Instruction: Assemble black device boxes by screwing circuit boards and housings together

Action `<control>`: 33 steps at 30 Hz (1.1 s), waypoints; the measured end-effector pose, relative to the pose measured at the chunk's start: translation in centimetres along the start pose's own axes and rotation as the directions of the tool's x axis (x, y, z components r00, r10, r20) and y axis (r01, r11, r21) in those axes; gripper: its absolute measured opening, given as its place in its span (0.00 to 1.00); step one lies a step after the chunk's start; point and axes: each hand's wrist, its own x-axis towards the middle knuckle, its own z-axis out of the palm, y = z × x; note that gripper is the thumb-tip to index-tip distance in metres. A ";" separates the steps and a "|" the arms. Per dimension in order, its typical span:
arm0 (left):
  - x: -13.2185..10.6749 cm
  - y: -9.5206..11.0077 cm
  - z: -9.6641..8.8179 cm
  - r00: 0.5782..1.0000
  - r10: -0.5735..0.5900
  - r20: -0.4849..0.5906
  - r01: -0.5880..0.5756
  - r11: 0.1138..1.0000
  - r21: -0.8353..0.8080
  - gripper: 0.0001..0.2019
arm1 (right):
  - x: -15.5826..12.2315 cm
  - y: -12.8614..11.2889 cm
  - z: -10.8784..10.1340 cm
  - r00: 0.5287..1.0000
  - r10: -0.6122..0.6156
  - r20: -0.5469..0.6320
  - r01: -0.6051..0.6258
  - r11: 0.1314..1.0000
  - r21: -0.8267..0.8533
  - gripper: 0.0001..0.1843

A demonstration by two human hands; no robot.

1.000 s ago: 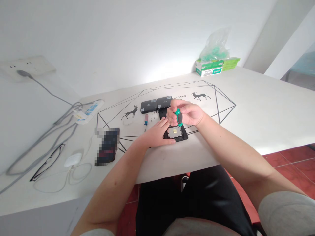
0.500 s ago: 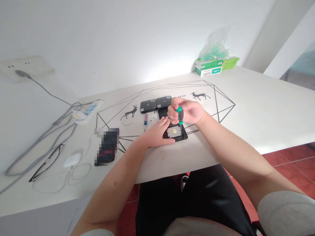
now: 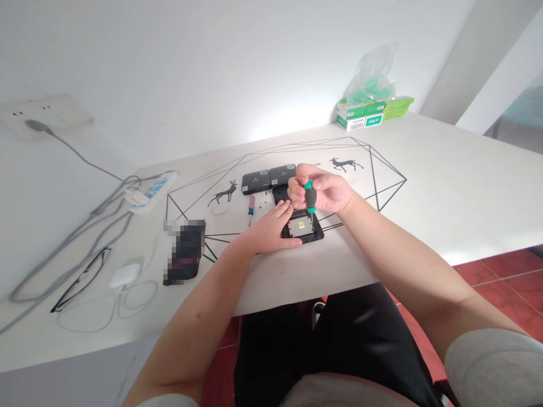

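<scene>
My right hand (image 3: 322,192) is closed round a green and black screwdriver (image 3: 311,198), held upright. Its shaft points down to the right edge of a silver board (image 3: 296,228) with a yellowish square in the middle. That board lies inside an open black device casing (image 3: 316,236). Across the casing's left side lies my left hand (image 3: 274,229), thumb along the front edge and fingers towards the back, holding it. Behind, a black cover-like part (image 3: 280,194) is partly hidden by my hands. A second screwdriver (image 3: 251,209) with a pink and blue handle lies to the left, near tiny screws (image 3: 262,206).
Two closed black boxes (image 3: 255,182) sit behind my hands. A blurred dark object (image 3: 185,252), glasses (image 3: 80,281), a white charger (image 3: 126,275), cables and a power strip (image 3: 153,192) lie at the left. Green-and-white cartons (image 3: 360,115) with a plastic bag (image 3: 371,76) stand back right.
My right hand and the screwdriver have shifted very slightly, and the handle looks a little turned. My left hand and the casing stay in place.
</scene>
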 end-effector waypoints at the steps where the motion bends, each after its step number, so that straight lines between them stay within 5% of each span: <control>1: 0.0 0.0 0.0 1.000 0.002 -0.002 -0.002 1.000 0.000 0.60 | 0.0 0.0 0.1 1.000 -0.007 -0.001 0.007 1.000 -0.011 0.16; 7: -0.1 -0.1 0.1 1.000 0.013 -0.029 -0.012 1.000 0.023 0.57 | 0.0 -0.1 0.5 0.988 -0.054 -0.148 0.041 0.995 -0.090 0.18; 15: -0.5 0.3 0.0 0.996 0.029 -0.090 -0.024 0.998 0.051 0.53 | 0.3 -0.8 0.7 0.897 -0.228 -0.378 0.239 0.971 -0.017 0.13; 20: -0.1 1.7 0.3 0.932 0.131 -0.338 -0.123 0.991 0.045 0.29 | 0.8 -1.1 1.0 0.796 -0.255 -0.549 0.271 0.961 -0.053 0.12; 24: 0.9 2.8 1.1 0.860 0.097 -0.501 -0.167 0.981 -0.098 0.10 | 1.0 -1.2 0.8 0.675 -0.271 -0.686 0.246 0.960 -0.138 0.11; 30: 2.1 3.3 1.7 0.848 0.081 -0.524 -0.200 0.964 -0.174 0.05 | 0.9 -0.5 -0.6 0.726 -0.314 -0.612 0.306 0.944 -0.122 0.16; 33: 2.3 3.2 1.4 0.840 0.095 -0.535 -0.188 0.975 -0.121 0.10 | 0.9 -0.5 -0.7 0.693 -0.309 -0.651 0.262 0.950 -0.171 0.16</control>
